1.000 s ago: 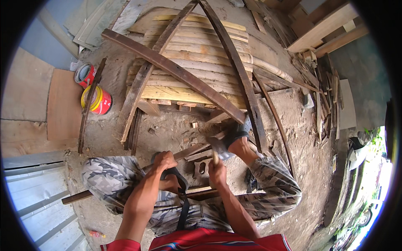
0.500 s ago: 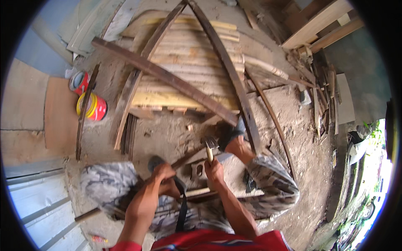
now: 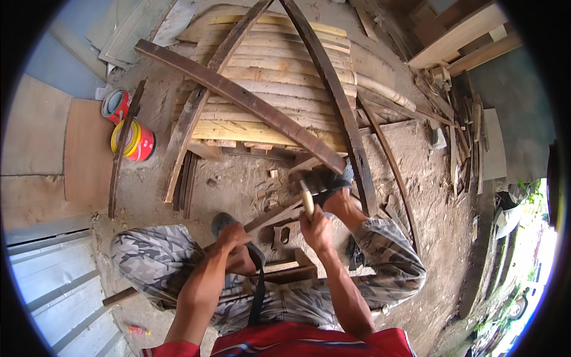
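My right hand (image 3: 316, 229) is closed around the pale wooden handle of a hammer (image 3: 307, 201), which points away from me over the ground. The hammer's head is blurred. My left hand (image 3: 233, 237) has its fingers curled at a long brown wooden bar (image 3: 273, 215) slanting between my legs; what they hold is hidden. A dark strap (image 3: 257, 291) hangs beside my left wrist. Below the bar, a hollow block (image 3: 286, 235) lies between my hands, with a short wooden piece (image 3: 291, 272) closer to me. My sandaled feet stand on either side.
Ahead lies a slatted wooden platform (image 3: 267, 98) with a long dark beam (image 3: 238, 95) across it and two curved beams meeting at the far end. Red and yellow cans (image 3: 143, 144) stand at left. Scrap wood (image 3: 461, 140) leans at right, and metal sheeting (image 3: 59, 285) is at lower left.
My right hand has moved slightly right and away from the left hand, tilting the hammer so its head shows less. My left hand stays nearly in place. The view has shifted a little.
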`<control>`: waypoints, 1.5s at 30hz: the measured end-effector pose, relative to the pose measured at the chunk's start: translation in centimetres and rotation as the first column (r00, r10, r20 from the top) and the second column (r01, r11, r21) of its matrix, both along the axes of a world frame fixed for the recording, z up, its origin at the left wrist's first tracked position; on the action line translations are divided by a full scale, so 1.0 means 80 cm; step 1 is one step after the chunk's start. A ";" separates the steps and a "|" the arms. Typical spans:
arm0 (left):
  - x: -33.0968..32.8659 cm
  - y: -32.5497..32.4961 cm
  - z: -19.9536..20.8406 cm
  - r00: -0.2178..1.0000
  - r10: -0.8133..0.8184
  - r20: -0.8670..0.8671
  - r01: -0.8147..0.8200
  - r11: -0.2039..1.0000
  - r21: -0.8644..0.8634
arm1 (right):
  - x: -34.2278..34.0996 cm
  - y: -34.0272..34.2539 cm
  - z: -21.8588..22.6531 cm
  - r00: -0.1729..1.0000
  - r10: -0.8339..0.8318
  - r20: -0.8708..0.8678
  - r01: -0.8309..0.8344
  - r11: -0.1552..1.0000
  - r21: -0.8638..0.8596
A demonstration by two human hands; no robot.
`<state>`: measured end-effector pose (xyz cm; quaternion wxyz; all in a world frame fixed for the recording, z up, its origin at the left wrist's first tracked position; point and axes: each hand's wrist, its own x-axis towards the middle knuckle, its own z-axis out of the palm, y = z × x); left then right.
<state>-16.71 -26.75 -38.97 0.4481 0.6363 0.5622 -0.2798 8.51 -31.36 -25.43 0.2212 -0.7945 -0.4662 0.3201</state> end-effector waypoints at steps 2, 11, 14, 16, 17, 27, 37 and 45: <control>0.004 0.010 0.014 0.998 -0.060 -0.015 0.061 0.993 0.103 | -0.004 -0.003 0.018 0.995 -0.082 -0.049 0.090 0.977 0.193; 0.009 -0.015 0.004 1.000 0.002 0.026 -0.004 0.998 0.056 | 0.021 -0.035 -0.060 0.993 -0.011 0.118 0.015 0.999 -0.031; 0.003 0.014 0.022 1.000 -0.013 -0.004 0.014 0.999 0.042 | 0.008 -0.021 -0.001 0.988 -0.152 -0.009 0.149 0.955 0.256; 0.005 0.019 0.020 1.000 -0.021 0.012 0.021 0.999 0.038 | 0.000 -0.030 -0.020 0.986 -0.139 -0.091 0.164 0.902 0.400; 0.012 0.020 0.026 1.000 -0.011 0.020 0.010 0.999 0.052 | 0.003 -0.048 -0.064 0.985 -0.152 -0.083 0.168 0.955 0.243; 0.001 -0.006 0.012 1.000 -0.025 -0.017 0.025 0.999 0.020 | 0.023 -0.016 0.015 0.995 -0.102 -0.001 0.100 0.968 0.231; -0.001 -0.003 0.014 1.000 0.023 0.000 -0.023 1.000 0.000 | 0.040 -0.013 0.001 0.997 -0.015 0.082 0.007 0.995 0.096; 0.006 -0.018 0.016 0.999 0.038 -0.007 -0.039 0.999 -0.033 | 0.050 -0.068 -0.132 0.975 0.200 0.101 -0.184 0.971 -0.151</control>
